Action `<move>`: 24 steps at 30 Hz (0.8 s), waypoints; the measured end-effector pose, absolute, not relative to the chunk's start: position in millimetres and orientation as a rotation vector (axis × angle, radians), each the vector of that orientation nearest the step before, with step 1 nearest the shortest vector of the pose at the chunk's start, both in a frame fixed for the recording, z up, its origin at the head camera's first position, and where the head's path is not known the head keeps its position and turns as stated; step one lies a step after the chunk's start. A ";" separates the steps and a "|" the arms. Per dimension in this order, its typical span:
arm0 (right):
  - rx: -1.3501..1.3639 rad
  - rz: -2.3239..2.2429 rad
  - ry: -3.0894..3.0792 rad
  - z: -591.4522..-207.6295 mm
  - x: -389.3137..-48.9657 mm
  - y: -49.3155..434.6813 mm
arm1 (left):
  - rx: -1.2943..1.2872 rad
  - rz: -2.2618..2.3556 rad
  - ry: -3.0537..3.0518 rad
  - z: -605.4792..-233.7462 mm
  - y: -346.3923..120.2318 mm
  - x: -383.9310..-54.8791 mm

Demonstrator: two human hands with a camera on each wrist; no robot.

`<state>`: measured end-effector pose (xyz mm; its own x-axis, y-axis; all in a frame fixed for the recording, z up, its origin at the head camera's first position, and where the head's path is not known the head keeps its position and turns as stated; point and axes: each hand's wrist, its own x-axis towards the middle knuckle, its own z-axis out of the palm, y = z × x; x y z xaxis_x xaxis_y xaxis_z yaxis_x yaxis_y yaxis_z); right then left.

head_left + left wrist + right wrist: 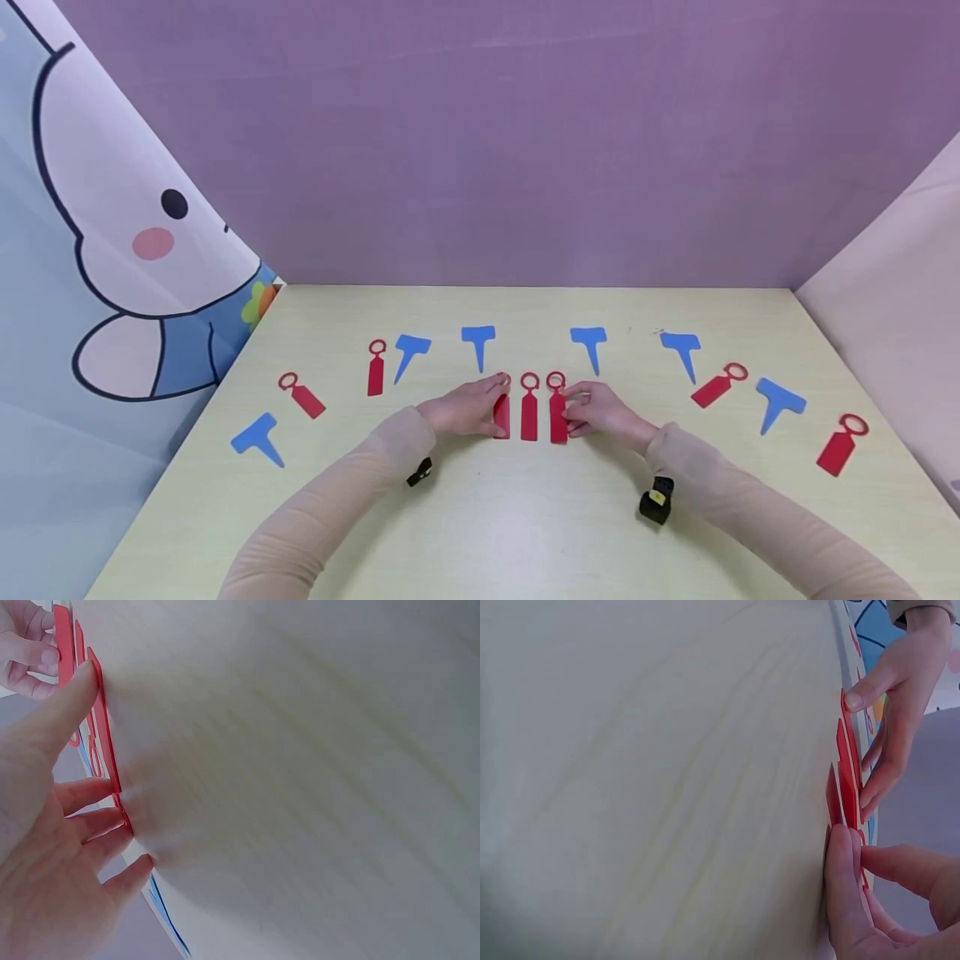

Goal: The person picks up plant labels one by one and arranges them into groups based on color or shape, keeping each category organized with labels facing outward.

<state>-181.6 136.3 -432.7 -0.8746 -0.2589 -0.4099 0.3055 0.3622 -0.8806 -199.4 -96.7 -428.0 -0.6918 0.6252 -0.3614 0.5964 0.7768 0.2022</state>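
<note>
Three red ring-topped tags lie side by side mid-table. Over the left red tag is my left hand, its thumb at the tag's lower end and its fingertips by the ring. The left wrist view shows those fingers spread along the tag, tips down at the table. My right hand pinches the right red tag by its side edge, and in the right wrist view this tag stands tilted. Untouched between the hands is the middle red tag.
Blue T-shaped tags, such as one blue tag and another, form an arc behind and beside the hands. More red tags lie among them, at left and far right. A purple backdrop stands behind the table.
</note>
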 end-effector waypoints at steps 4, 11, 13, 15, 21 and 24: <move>0.053 -1.527 2.158 -432.5 -181.4 134.4 | 0.919 0.099 2.560 -428.0 -97.1 -198.9; 0.080 -1.508 2.179 -431.3 -179.8 131.9 | 0.935 0.089 2.561 -428.1 -97.2 -198.6; 0.091 -1.510 2.180 -431.5 -179.7 131.4 | 0.939 0.087 2.558 -427.5 -97.1 -198.2; 0.094 -1.511 2.182 -432.1 -179.7 131.1 | 0.939 0.094 2.556 -426.7 -96.9 -197.8; 0.095 -1.503 2.202 -432.4 -179.2 129.3 | 0.938 0.094 2.558 -425.0 -96.5 -197.1; 0.109 -1.494 2.214 -431.6 -178.6 127.9 | 0.942 0.096 2.560 -424.7 -96.7 -196.9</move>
<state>-178.6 127.9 -431.6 -0.8890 -0.1884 -0.4174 0.3165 0.4059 -0.8574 -196.9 -96.7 -424.7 -0.6883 0.6341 -0.3523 0.6060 0.7696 0.2011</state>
